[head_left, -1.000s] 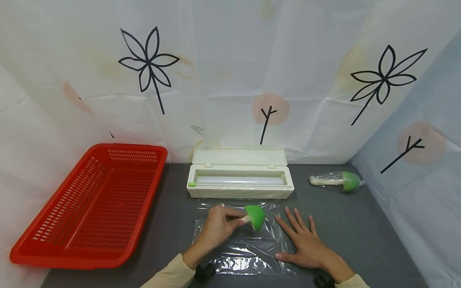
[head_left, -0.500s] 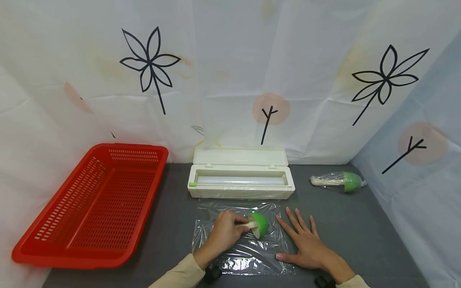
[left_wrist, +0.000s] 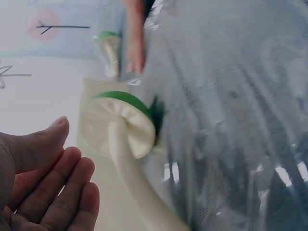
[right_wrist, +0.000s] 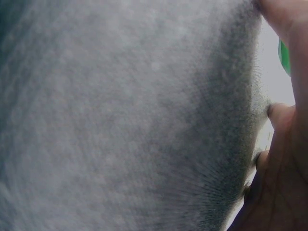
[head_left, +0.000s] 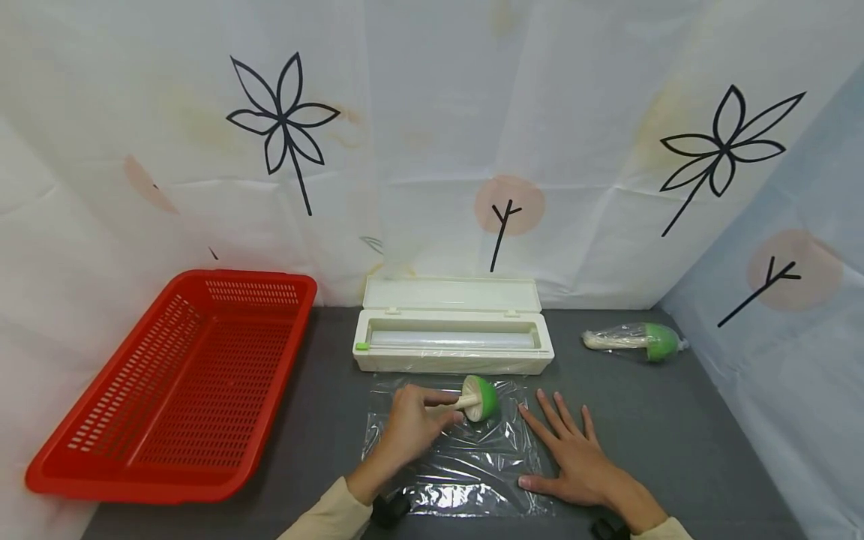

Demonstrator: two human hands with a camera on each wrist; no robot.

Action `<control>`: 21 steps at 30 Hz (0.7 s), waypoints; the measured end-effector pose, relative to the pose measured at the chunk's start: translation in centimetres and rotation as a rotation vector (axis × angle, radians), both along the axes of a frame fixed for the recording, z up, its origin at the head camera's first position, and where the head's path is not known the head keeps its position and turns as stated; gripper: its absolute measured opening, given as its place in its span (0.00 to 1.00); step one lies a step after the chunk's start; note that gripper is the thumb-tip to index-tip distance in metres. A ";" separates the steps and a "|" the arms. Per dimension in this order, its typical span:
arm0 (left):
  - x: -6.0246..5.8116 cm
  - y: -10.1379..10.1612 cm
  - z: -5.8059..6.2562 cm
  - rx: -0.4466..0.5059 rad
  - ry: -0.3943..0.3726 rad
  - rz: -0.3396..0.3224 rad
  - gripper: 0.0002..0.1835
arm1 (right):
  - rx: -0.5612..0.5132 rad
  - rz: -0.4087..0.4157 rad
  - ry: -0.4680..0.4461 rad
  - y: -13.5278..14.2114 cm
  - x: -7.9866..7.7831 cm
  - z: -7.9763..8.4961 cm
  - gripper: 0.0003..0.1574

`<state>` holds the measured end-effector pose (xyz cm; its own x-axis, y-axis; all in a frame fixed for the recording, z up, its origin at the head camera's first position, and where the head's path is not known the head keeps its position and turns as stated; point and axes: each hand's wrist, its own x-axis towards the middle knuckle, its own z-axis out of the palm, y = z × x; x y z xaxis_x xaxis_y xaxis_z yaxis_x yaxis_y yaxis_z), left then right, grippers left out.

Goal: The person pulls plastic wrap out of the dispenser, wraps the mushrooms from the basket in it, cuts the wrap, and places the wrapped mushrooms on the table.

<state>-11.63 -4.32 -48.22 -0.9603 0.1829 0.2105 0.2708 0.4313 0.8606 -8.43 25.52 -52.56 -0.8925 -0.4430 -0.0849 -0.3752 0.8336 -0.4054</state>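
Observation:
A toy mushroom point(head_left: 479, 398) with a green cap and pale stem lies over a sheet of clear plastic film point(head_left: 466, 469). My left hand point(head_left: 413, 424) is close by the stem; in the left wrist view, the loosely bent fingers point(left_wrist: 72, 178) and thumb stand apart from the mushroom point(left_wrist: 120, 126), with nothing between them. Spread flat, my right hand point(head_left: 574, 457) rests at the film's right edge, and its thumb and fingertips touch the surface. The right wrist view shows mostly grey tabletop, with the hand point(right_wrist: 288, 159) along the right side.
Behind the film stands a white wrap dispenser point(head_left: 452, 362) with its lid raised and a roll inside. A wrapped mushroom point(head_left: 631, 341) lies at the back right. At the left is a red plastic basket point(head_left: 246, 450). A printed white cloth point(head_left: 418, 150) hangs behind.
The mushroom went slightly right and nearer with my left hand, then back up and left, its cap turning underside into view. The left fingers have come off it. My right hand stayed put.

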 end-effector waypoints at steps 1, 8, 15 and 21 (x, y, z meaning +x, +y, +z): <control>0.0 -0.2 0.3 0.009 0.000 0.008 0.12 | 0.001 0.001 0.004 0.0 0.0 0.0 0.64; 0.9 -2.0 2.8 0.087 -0.020 0.001 0.12 | 0.005 0.014 0.024 0.1 0.1 0.2 0.65; 1.9 -3.3 3.4 0.100 0.010 0.030 0.12 | -0.019 0.020 0.045 0.2 0.2 0.4 0.66; 2.6 -4.6 2.6 0.110 0.001 0.067 0.13 | -0.078 0.001 -0.008 0.5 0.3 0.4 0.66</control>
